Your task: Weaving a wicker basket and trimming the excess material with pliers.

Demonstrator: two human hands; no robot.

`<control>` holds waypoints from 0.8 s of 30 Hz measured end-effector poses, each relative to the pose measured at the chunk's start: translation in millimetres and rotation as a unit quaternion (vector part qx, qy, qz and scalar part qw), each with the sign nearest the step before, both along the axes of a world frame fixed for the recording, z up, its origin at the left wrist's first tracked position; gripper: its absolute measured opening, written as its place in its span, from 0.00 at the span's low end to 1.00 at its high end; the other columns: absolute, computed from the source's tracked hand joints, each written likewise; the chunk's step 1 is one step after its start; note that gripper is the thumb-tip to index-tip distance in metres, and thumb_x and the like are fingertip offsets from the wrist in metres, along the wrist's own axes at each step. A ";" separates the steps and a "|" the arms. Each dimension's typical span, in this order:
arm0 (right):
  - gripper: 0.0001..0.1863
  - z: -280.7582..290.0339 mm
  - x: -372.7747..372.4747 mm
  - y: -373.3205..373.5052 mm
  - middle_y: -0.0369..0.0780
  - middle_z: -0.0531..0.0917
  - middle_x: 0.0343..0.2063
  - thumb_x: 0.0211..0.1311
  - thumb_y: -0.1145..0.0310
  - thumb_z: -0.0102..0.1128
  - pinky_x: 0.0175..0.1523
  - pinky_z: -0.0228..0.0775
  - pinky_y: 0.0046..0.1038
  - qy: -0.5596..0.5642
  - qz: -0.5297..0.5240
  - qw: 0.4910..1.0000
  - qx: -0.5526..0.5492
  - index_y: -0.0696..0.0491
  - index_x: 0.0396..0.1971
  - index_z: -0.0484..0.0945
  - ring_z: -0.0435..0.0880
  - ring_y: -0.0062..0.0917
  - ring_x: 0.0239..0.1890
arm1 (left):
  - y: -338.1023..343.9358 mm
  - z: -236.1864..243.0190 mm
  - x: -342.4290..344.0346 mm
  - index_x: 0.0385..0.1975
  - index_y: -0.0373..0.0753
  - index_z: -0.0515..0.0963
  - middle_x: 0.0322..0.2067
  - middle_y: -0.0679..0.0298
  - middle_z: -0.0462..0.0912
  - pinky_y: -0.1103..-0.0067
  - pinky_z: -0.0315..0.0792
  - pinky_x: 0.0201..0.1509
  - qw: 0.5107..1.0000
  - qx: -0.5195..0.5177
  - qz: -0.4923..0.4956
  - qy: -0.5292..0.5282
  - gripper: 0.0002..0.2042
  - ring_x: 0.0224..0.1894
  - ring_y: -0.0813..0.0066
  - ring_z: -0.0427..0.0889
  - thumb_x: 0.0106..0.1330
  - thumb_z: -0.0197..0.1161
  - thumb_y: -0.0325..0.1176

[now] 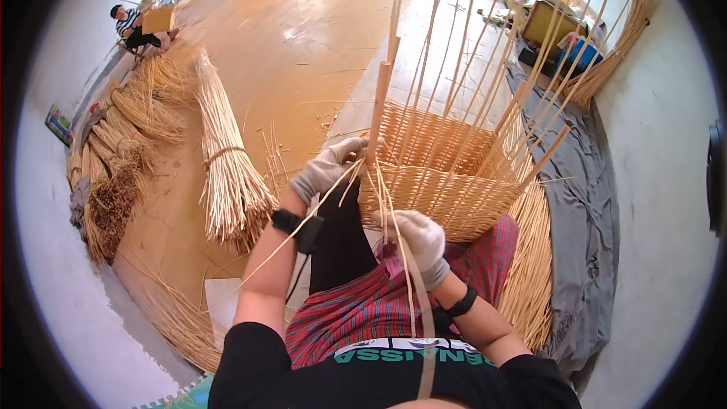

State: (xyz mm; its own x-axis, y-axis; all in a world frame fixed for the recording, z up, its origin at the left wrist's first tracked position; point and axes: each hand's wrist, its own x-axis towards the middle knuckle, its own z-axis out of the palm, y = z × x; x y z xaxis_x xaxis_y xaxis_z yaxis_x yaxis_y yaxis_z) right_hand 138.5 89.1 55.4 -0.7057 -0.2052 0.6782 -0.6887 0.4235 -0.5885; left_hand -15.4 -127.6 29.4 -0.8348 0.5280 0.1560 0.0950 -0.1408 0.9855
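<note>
A partly woven wicker basket (447, 193) rests tilted against my lap, with tall thin upright rods rising from its walls and thicker wooden stakes at its corners. My left hand (331, 169), in a pale work glove, is closed at the left corner stake (380, 110), its fingers pinching thin wicker strands there. Loose ends of these strands hang down past my wrist. Lower and to the right, my gloved right hand (419, 246) is closed on a wicker strand (388, 198) just in front of the basket's near wall. Its fingertips are partly hidden.
A tied bundle of wicker rods (223, 174) lies to the left, with more bundles (125, 132) along the wall. Loose rods (530, 265) lie on a grey cloth (579, 242) at right. Another person (136, 26) sits at the far left with a woven panel.
</note>
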 end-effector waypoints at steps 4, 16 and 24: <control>0.14 -23.7 -28.1 44.9 0.40 0.89 0.45 0.69 0.83 0.57 0.44 0.82 0.21 -0.409 -0.122 0.821 -0.379 0.61 0.51 0.83 0.88 0.21 0.43 | 13.0 22.9 1.6 0.51 0.43 0.79 0.33 0.76 0.74 0.86 0.68 0.34 0.996 -0.066 -0.053 -0.015 0.17 0.32 0.89 0.71 0.66 0.74 0.35; 0.25 -51.8 -84.2 72.9 0.40 0.87 0.38 0.76 0.74 0.56 0.22 0.67 0.20 -0.044 -0.166 0.953 -0.248 0.52 0.70 0.65 0.72 0.13 0.18 | 53.1 -20.8 27.5 0.54 0.41 0.74 0.38 0.71 0.80 0.81 0.77 0.44 0.963 -0.058 0.253 0.066 0.15 0.41 0.82 0.78 0.71 0.64 0.20; 0.08 -70.2 -37.5 109.4 0.36 0.86 0.37 0.76 0.69 0.60 0.17 0.60 0.16 -0.305 -0.167 0.793 -0.501 0.53 0.49 0.81 0.68 0.08 0.15 | 143.1 38.6 77.4 0.57 0.39 0.73 0.45 0.51 0.87 0.67 0.80 0.34 0.965 -0.093 0.233 0.077 0.11 0.35 0.61 0.88 0.80 0.54 0.33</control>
State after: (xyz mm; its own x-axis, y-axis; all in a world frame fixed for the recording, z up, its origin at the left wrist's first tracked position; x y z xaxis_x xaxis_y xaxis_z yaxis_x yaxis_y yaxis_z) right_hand 101.0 198.5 -14.9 -0.8668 0.4876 -0.1048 -0.0954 -0.3682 -0.9248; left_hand 62.0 15.5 68.0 -0.9627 0.1312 0.2366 0.2533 0.1307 0.9585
